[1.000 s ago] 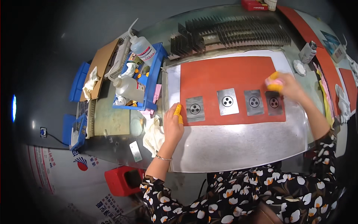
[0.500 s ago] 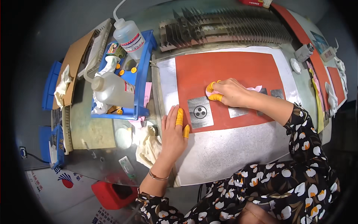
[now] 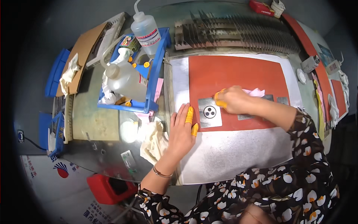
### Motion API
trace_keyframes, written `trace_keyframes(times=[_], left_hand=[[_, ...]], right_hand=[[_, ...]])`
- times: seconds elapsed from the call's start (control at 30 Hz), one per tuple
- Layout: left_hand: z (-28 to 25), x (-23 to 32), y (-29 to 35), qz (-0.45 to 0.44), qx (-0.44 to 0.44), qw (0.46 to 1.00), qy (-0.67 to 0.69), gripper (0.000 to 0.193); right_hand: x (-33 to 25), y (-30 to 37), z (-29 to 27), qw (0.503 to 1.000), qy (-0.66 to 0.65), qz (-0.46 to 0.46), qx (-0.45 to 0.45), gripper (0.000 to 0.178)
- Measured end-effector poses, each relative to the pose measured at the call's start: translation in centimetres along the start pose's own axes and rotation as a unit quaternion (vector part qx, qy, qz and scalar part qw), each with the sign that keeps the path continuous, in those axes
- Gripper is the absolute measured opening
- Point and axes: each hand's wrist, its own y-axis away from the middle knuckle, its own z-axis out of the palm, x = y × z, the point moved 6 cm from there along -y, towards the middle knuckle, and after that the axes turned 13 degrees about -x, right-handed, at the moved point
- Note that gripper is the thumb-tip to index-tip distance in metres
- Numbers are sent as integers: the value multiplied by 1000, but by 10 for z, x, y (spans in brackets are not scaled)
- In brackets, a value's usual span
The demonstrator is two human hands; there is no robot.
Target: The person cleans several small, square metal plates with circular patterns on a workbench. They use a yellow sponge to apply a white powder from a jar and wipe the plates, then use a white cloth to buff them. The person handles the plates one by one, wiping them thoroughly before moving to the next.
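Note:
A square metal plate (image 3: 210, 122) with a round black mark of three dots lies on an orange-red sheet (image 3: 238, 74). My right hand (image 3: 236, 100) is closed on a pink cloth (image 3: 254, 92), with its fingertips by the plate's upper right edge. Yellow finger cots cover some fingers of both hands. My left hand (image 3: 182, 127) rests flat beside the sheet's left edge, fingers stretched out, holding nothing. Partly hidden by my right hand and forearm are more metal plates, including one (image 3: 245, 117) below the hand and another (image 3: 282, 100) farther right.
A blue tray (image 3: 157, 74) at the left holds two squeeze bottles, one upright (image 3: 146, 31) and one tilted (image 3: 126, 82). A crumpled cream cloth (image 3: 153, 143) lies by my left wrist. Thin metal sheets (image 3: 238, 35) stand in a rack at the back. A metal can (image 3: 310, 64) stands right.
The whole view has shifted, moving the scene to the right. Relative to the sheet, my right hand has come nearer and slightly left, to the marked plate's edge. My left hand stays flat.

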Motion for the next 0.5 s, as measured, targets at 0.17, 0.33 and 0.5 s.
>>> trace_keyframes(times=[0.17,0.33,0.5], left_hand=[[1,1,-2,-4,2,1000,-4,44],[2,5,-3,16,13,1000,-2,43],[0,-2,4,32,26,999,14,22]], right_hand=[[4,26,-17,1000,-11,18,16,11],[-30,-18,9,999,19,-21,16,12],[-27,-10,11,999,-6,-42,9,11]])
